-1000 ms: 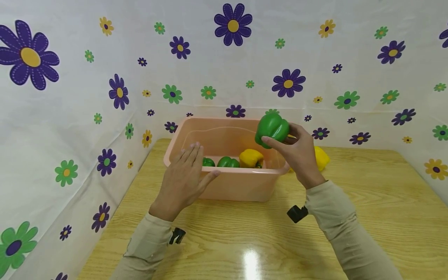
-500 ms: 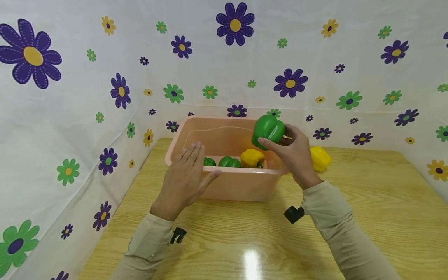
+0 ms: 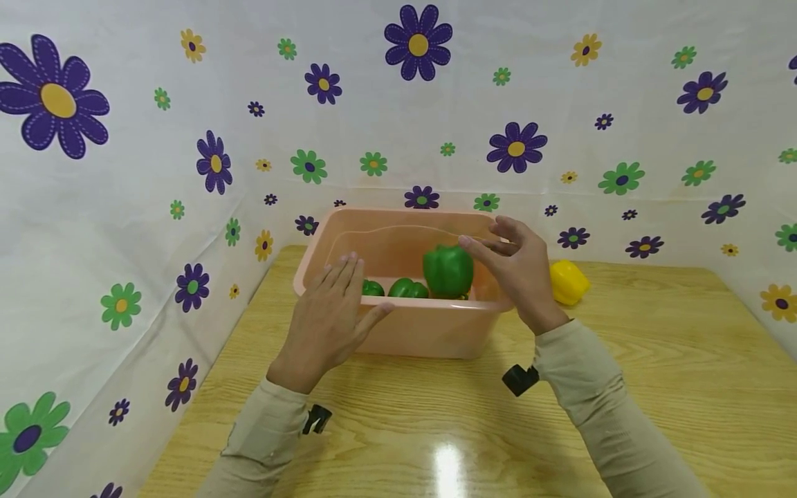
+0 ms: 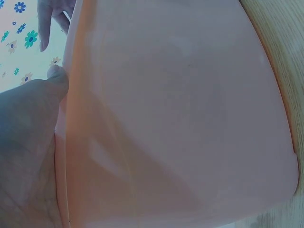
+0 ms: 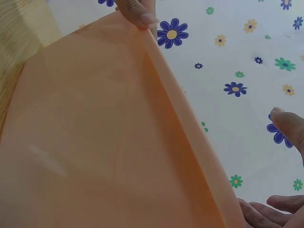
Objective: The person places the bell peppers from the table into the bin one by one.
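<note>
Because the right hand sits up and to the right of the blurred green pepper, that short offset is the relation I read first. From the head view I find the pepper just right of the frame's centre, inside the pink tub, just below and left of the right thumb's tip. It is rounded, with no clear long axis; I can't tell if it touches anything beneath. The right hand is clearly the nearer one.

Its thumb and fingers stand apart, and in the right wrist view I see nothing between them. The left hand, left of centre, holds nothing: straight fingers over the tub's near rim, thumb resting along it. Two smaller-looking green peppers lie in the tub beside that hand, and a yellow pepper lies on the table at right.
</note>
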Tool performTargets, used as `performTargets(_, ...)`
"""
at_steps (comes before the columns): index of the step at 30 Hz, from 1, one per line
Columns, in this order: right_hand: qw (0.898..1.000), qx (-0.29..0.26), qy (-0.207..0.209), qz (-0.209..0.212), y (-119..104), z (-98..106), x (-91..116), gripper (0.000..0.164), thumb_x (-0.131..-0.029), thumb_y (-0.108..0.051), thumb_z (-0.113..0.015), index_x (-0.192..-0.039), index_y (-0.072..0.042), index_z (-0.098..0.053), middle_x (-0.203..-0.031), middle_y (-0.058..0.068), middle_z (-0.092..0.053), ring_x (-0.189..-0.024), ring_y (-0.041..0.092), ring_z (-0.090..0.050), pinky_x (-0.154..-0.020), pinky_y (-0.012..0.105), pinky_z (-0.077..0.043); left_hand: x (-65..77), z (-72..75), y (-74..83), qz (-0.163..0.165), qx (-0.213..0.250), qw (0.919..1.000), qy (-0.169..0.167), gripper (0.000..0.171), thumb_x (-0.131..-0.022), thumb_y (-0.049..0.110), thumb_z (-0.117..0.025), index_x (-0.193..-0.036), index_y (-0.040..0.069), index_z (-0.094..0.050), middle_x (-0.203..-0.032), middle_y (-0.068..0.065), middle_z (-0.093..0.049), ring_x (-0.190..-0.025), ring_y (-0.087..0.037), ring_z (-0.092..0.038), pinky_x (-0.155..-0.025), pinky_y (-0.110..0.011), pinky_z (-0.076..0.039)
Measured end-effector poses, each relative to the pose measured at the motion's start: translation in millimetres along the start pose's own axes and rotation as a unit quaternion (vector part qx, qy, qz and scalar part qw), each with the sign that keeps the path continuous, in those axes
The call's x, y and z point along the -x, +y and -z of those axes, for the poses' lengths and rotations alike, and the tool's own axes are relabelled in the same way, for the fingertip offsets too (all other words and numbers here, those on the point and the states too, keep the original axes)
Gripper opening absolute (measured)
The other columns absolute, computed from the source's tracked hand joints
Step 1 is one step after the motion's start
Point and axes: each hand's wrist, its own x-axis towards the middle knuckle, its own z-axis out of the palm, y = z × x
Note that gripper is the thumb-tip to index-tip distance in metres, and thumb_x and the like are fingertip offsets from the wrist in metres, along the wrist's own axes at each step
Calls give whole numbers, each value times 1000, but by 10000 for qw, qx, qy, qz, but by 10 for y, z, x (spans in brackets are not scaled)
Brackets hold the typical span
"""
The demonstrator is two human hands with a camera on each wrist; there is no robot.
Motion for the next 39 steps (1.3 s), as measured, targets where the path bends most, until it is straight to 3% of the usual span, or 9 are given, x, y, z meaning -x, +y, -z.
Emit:
performTargets(19, 9998, 81, 137, -72, 8, 138, 25, 88, -86, -45, -81, -155, -6, -40, -150, 14, -49, -126, 30, -59, -103, 45, -51, 5, 0, -1, -111, 12, 9998, 190, 87, -102, 61, -45, -153, -8, -34, -159, -24, -32, -149, -36, -31, -124, -48, -19)
performTargets(39, 9968, 481, 636, -105, 51, 516, -42, 88, -88, -47, -78, -156, -7, -38, -150, 13, -50, -130, 31, -56, -106, 47, -48, -4, -6, 2, -141, -3, 9997, 186, 87, -102, 61, -44, -153, -9, -33, -159, -24, -32, -148, -37, -32, -124, -48, -18)
